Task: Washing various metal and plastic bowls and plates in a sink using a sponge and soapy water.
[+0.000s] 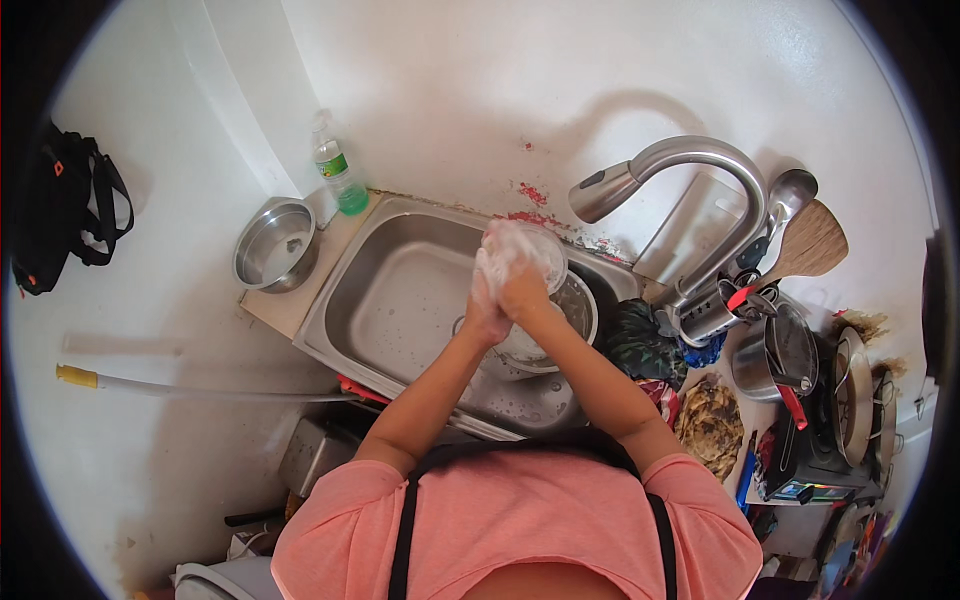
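My left hand [486,304] and my right hand [523,283] are pressed together over the stainless steel sink [397,300]. Thick white suds coat the fingers, so I cannot tell whether anything is held between them. Just beyond and to the right of my hands shows a clear round container [556,259], partly hidden. Beneath my right wrist stands a round metal pot [592,309] in the right part of the basin. A pale bowl [523,343] shows between my forearms. Water drops dot the basin floor.
A steel bowl [277,251] and a plastic bottle of green liquid [341,176] stand left of the sink. The pull-down faucet [697,154] arches over its right side. Further right are a utensil holder [705,315], a wooden spatula [814,240] and a saucepan [754,360].
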`<state>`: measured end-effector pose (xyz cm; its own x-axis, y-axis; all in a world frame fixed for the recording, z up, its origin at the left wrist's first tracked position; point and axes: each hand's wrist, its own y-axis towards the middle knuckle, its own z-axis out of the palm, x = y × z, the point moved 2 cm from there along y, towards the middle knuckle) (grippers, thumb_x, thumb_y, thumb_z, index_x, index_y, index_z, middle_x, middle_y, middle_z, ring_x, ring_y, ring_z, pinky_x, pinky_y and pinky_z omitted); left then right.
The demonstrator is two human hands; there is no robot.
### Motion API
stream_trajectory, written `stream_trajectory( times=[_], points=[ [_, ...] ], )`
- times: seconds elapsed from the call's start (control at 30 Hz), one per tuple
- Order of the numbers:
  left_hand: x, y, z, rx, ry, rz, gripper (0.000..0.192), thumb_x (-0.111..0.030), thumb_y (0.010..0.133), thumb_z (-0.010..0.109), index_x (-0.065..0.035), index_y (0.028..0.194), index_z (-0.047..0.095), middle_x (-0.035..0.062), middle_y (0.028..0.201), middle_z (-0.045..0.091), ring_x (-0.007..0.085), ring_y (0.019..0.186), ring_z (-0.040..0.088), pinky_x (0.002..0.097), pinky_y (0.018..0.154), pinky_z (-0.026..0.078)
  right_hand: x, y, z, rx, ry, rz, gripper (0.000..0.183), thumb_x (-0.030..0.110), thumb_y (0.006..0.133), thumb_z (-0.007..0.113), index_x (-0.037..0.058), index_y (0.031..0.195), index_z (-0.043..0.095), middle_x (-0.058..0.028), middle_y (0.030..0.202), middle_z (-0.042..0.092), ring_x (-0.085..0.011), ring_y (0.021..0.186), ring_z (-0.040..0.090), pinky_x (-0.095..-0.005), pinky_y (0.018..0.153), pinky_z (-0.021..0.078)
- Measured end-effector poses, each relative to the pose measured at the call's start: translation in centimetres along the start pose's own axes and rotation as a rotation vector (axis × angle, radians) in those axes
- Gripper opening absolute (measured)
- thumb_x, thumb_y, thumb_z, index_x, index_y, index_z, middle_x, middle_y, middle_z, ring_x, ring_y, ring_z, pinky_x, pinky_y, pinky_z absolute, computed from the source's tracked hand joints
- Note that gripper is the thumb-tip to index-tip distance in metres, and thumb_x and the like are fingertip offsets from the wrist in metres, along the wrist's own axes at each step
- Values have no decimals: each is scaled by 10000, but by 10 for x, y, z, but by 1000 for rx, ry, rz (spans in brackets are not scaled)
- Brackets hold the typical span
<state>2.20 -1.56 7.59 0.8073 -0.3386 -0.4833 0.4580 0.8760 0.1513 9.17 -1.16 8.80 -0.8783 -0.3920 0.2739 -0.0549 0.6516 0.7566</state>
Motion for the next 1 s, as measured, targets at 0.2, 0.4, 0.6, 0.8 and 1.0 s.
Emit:
stream_trajectory(
  times=[0.2, 0.4, 0.6, 0.8, 1.0],
  points=[
    [-12, -2, -31, -133, -137, -196, 466, -410, 968, 383, -159, 1360, 398, 124, 1352, 464, 296, 1226, 464, 487, 1015, 384, 3, -36, -20, 373, -45, -101, 429, 240, 790, 624, 34, 1162, 570, -178, 1076, 591, -341, 940, 590, -489, 875, 426],
    [-20, 0, -43, -326, -90, -362, 533, -278, 915, 534, -147, 1396, 345, 147, 1241, 541, 362, 1126, 544, 518, 943, 456, 18, -36, -53, 413, 22, -635, 373, 246, 721, 697, 91, 1050, 613, -130, 986, 594, -323, 862, 583, -459, 775, 470],
    [-52, -5, -53, 30, 83, -258, 519, -167, 925, 502, -119, 1412, 327, 199, 1155, 568, 348, 1009, 613, 462, 877, 516, 12, -15, -83, 284, -89, -750, 378, 73, 760, 595, 88, 1138, 593, -133, 1055, 569, -352, 1047, 533, -489, 924, 421],
    [-20, 1, -63, 417, 495, -152, 284, -180, 831, 613, -71, 1091, 574, 124, 1066, 624, 251, 952, 625, 370, 831, 515, -37, 5, -61, 388, 119, -469, 399, 121, 790, 588, 49, 1181, 560, -188, 1091, 549, -393, 1061, 516, -474, 927, 421],
    [13, -1, -17, 317, 427, 440, 261, -289, 876, 503, -94, 1013, 610, 70, 1072, 613, 245, 1014, 567, 395, 878, 435, -31, 21, -26, 262, 485, -56, 414, 108, 797, 571, 54, 1206, 540, -217, 1165, 544, -405, 1078, 511, -464, 929, 417]
  ],
)
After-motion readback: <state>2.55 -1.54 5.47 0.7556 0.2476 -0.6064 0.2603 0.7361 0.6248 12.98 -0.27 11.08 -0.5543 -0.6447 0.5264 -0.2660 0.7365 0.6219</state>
